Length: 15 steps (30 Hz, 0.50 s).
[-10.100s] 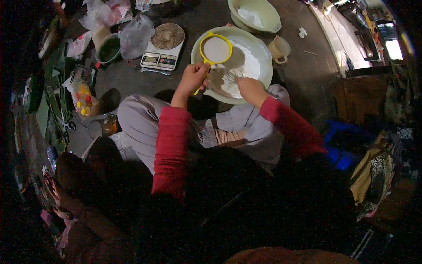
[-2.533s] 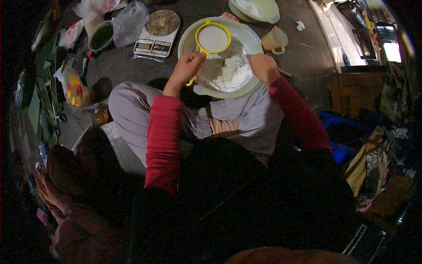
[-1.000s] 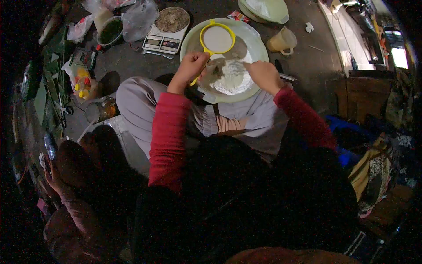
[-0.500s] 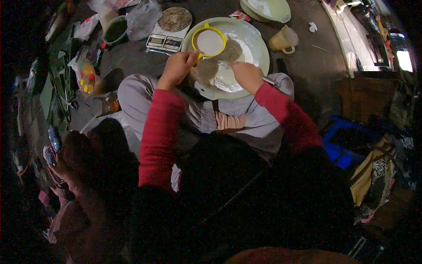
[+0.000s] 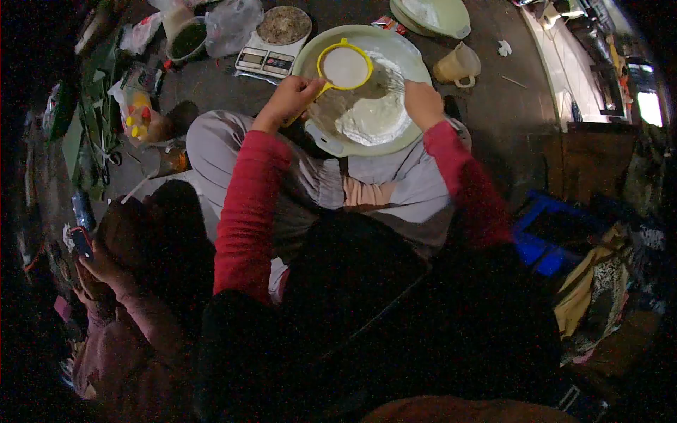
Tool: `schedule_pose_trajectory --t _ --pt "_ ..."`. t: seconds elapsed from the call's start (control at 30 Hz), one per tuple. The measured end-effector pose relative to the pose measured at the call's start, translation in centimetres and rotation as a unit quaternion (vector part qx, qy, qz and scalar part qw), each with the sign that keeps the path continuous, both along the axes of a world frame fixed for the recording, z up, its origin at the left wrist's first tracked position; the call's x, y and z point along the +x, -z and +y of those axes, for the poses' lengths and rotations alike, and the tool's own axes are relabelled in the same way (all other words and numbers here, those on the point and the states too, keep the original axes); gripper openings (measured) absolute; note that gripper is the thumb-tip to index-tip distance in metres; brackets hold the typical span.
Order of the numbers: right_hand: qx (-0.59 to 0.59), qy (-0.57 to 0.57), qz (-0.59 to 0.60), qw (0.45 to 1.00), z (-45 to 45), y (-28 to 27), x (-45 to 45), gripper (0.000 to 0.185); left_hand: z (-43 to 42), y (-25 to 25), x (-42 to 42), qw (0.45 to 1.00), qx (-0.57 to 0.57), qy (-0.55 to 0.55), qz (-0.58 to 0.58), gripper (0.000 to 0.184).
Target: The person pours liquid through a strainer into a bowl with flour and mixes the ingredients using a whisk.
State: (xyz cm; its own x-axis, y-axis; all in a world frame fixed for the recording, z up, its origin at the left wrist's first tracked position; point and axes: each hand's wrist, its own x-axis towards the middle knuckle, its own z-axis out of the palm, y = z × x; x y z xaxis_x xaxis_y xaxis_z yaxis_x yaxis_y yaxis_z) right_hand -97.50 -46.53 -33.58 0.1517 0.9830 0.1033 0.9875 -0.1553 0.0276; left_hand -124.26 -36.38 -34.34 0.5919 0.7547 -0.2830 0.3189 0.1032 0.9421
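Observation:
My left hand (image 5: 290, 101) is closed around the handle of a yellow-rimmed strainer (image 5: 345, 65) that hangs over the left part of a large pale green basin (image 5: 425, 56). White stuff shows inside the strainer's ring; whether it is powder or liquid I cannot tell. My right hand (image 5: 424, 103), at the basin's right rim, grips what looks like a whisk (image 5: 395, 82), its thin wires reaching into the basin. White powder and a greyish wet mixture (image 5: 374, 118) lie in the basin, which rests against my crossed legs.
A kitchen scale (image 5: 266, 60) bearing a round container stands left of the basin, and a plastic measuring jug (image 5: 458, 65) right of it. Behind is another pale green basin (image 5: 431, 15). A plastic bag (image 5: 137, 116) lies at left. Lower left, another person's hand (image 5: 106, 262) holds a phone.
My right hand has moved right, from over the basin's middle to its right rim, and the whisk wires now show. The strainer has shifted slightly right.

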Motion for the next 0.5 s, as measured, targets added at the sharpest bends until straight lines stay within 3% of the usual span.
schedule_pose_trajectory --t 0.17,0.27,0.5 --pt "-0.046 0.036 0.060 0.996 1.5 1.3 -3.3 0.016 -0.1 0.1 0.2 1.000 -0.005 -0.010 -0.004 0.045" --pt "-0.165 -0.031 0.065 0.984 0.7 1.0 -5.3 0.023 -0.2 -0.2 0.2 1.000 -0.002 -0.025 -0.010 0.046" --pt "-0.140 -0.130 0.027 0.981 -3.9 -1.6 -5.9 0.028 0.4 1.0 -0.2 0.999 0.013 -0.019 -0.030 0.048"
